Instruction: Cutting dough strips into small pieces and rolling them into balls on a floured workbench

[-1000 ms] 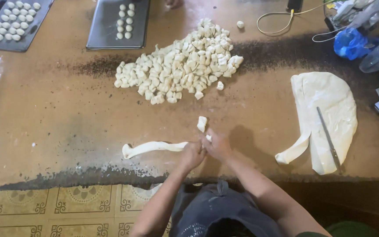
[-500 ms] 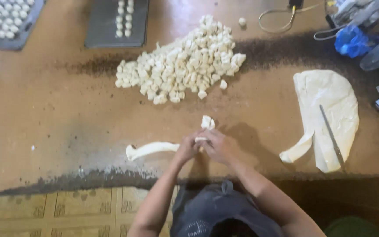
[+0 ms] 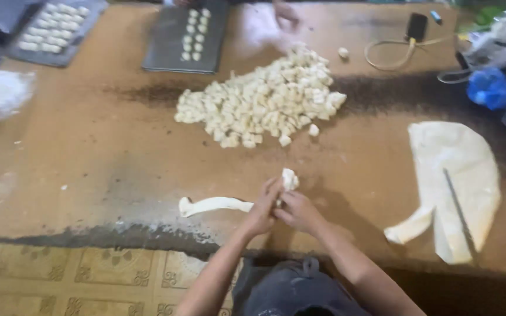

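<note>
Because the wooden table (image 3: 89,152) is broad and bare in front of the person, everything on it is spread out by kind rather than stacked. Largest of what lies on it is the flat sheet of dough (image 3: 464,169) off to the right, with a long knife (image 3: 458,205) resting across it, apparently where strips are cut away. Next comes the heap of small dough pieces (image 3: 259,105) in the middle, well apart from the hands, so finished bits sit out of the working space. Beyond it lie two dark trays (image 3: 171,52), each carrying rows of small shaped balls, and another person's hand (image 3: 285,14) shows at the far edge. Close to the near edge, the dough rope (image 3: 215,205) lies stretched leftward so its free end stays flat. Its right end rises between the two hands: the left hand (image 3: 262,208) is closed around the rope, steadying it, while the right hand (image 3: 297,210) pinches the small end lump (image 3: 289,178), fingers tight on it.
</note>
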